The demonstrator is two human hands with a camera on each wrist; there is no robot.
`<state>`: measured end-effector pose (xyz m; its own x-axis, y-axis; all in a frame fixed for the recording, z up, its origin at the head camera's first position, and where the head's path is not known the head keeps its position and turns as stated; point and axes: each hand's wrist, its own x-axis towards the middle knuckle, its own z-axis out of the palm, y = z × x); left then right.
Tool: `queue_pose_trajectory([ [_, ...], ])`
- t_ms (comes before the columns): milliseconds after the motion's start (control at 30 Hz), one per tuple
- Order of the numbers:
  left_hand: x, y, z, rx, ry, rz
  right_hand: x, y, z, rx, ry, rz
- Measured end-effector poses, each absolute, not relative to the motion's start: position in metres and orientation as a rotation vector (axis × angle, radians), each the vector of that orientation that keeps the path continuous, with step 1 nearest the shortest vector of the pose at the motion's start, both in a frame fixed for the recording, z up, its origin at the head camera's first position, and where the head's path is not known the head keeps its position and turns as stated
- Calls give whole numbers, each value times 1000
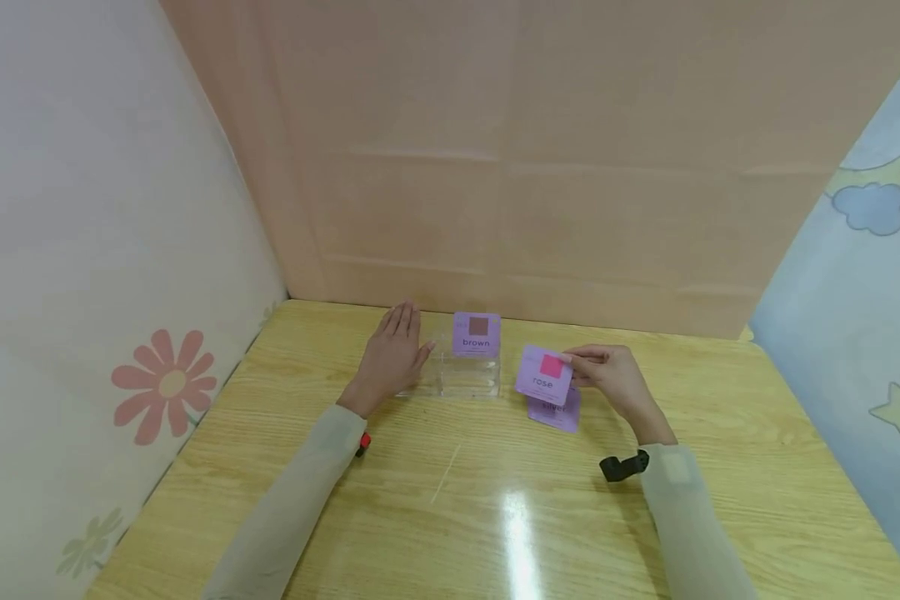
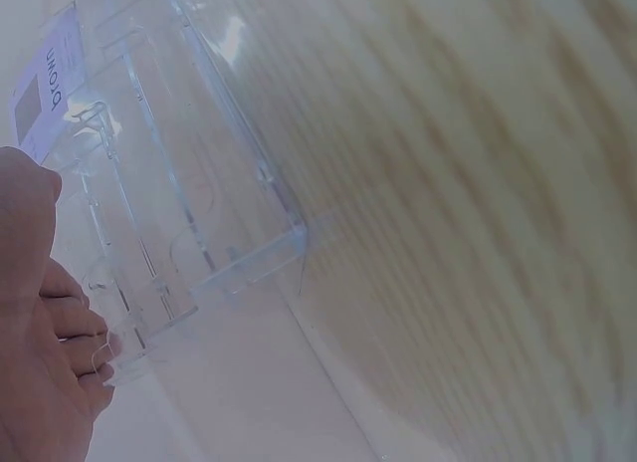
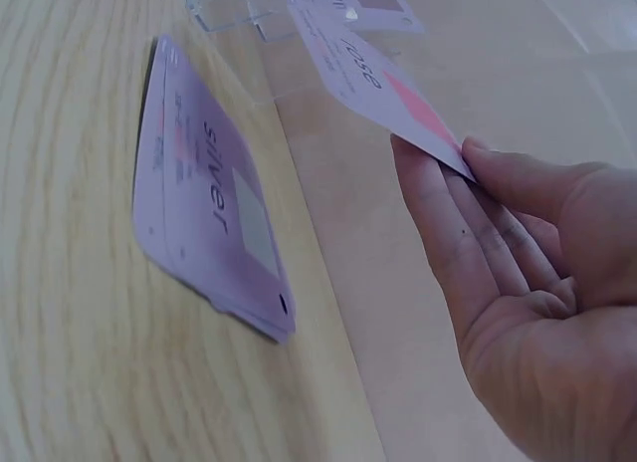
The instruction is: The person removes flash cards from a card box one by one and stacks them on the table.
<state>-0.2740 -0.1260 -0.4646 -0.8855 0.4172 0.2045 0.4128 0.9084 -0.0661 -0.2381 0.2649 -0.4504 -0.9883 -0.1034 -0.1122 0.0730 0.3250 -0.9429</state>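
A clear plastic card holder [image 1: 470,377] with stepped compartments stands on the table. The purple "brown" card [image 1: 476,335] is upright in its back part. My left hand [image 1: 393,354] rests at the holder's left side, fingers straight; in the left wrist view its fingertips overlap the clear edge. Between thumb and fingers, my right hand [image 1: 607,375] pinches the purple "rose" card [image 1: 543,376] by its right edge, tilted and raised. Below it on the table lies a small stack of purple cards topped by the "silver" card [image 3: 214,198], partly covered in the head view.
A wood-grain table [image 1: 420,517] carries everything. Behind it rises a tan paper-like backdrop [image 1: 510,167]. Painted walls flank both sides, with a flower [image 1: 171,383] on the left and a cloud [image 1: 870,208] on the right.
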Motion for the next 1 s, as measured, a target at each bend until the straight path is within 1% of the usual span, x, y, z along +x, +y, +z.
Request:
queue_pose_trajectory([
  [567,-273,-125,-463,-637,-2851,38,-232,290,-464,74,2359,-1659],
  [1000,-275,-125,-466,-632,-2842,44,-233,285,-473,72,2369,-1578],
])
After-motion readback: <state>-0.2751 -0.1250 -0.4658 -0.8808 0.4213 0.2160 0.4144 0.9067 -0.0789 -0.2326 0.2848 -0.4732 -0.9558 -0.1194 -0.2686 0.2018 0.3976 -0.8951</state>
